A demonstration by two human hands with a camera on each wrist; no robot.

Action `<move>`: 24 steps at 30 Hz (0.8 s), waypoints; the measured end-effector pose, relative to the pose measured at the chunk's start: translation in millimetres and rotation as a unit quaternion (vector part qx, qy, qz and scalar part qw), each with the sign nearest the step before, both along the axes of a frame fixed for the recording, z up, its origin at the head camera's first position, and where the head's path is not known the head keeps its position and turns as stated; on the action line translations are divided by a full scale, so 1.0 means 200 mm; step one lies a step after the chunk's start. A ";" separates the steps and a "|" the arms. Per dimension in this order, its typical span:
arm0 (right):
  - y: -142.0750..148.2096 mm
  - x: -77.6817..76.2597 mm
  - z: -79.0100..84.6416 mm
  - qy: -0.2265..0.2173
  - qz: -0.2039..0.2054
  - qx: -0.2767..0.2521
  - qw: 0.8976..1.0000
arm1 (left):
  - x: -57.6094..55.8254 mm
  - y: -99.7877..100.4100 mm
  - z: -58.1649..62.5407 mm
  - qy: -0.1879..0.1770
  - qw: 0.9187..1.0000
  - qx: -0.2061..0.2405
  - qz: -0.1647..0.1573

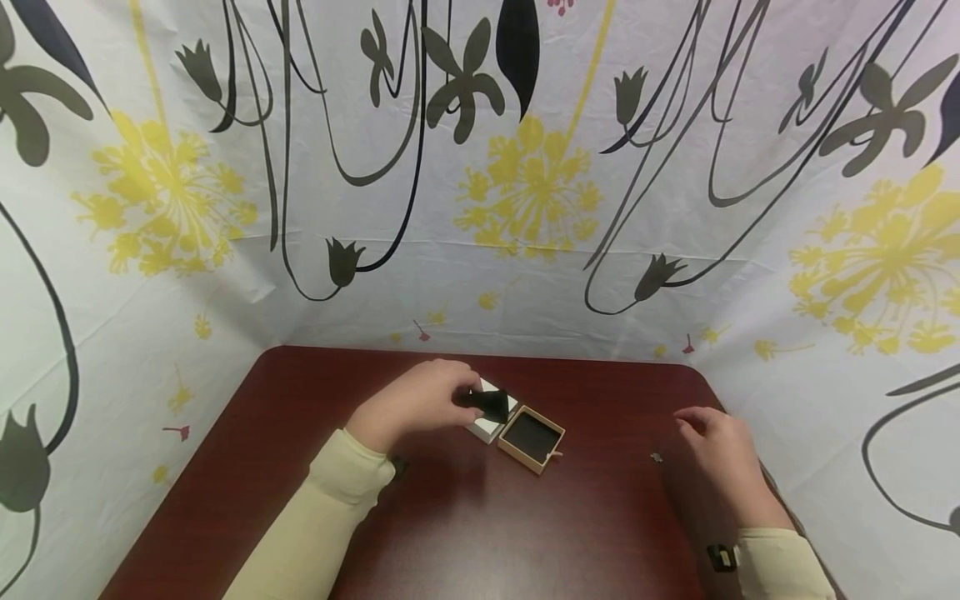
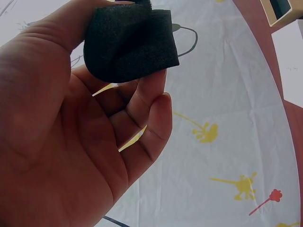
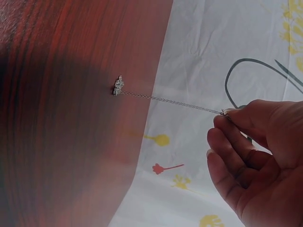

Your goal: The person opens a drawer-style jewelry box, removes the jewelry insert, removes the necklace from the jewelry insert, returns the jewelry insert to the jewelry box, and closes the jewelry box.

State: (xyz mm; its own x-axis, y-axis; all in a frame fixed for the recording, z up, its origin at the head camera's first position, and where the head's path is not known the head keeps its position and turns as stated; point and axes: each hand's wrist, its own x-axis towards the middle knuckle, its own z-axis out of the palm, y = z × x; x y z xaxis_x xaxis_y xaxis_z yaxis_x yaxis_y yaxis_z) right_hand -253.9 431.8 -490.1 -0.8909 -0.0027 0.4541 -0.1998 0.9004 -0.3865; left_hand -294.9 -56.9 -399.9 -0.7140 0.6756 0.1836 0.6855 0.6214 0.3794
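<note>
While the left hand pinches a bent black foam-like pad above a white box beside a square tan box, the right hand pinches a fine silver chain, its glittering pendant over the dark-red wooden table.

The bench is reddish brown with darker grain. The cloth is white, printed with yellow blooms, grey tulips and red sprigs. Sleeves are cream, the pad blackish, the box white, the tray tan with dark lining, the chain and pendant silver.
</note>
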 end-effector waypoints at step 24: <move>0.00 0.01 -0.03 -0.076 0.001 0.016 0.997 | 0.00 -0.02 0.00 -0.006 1.000 0.002 0.001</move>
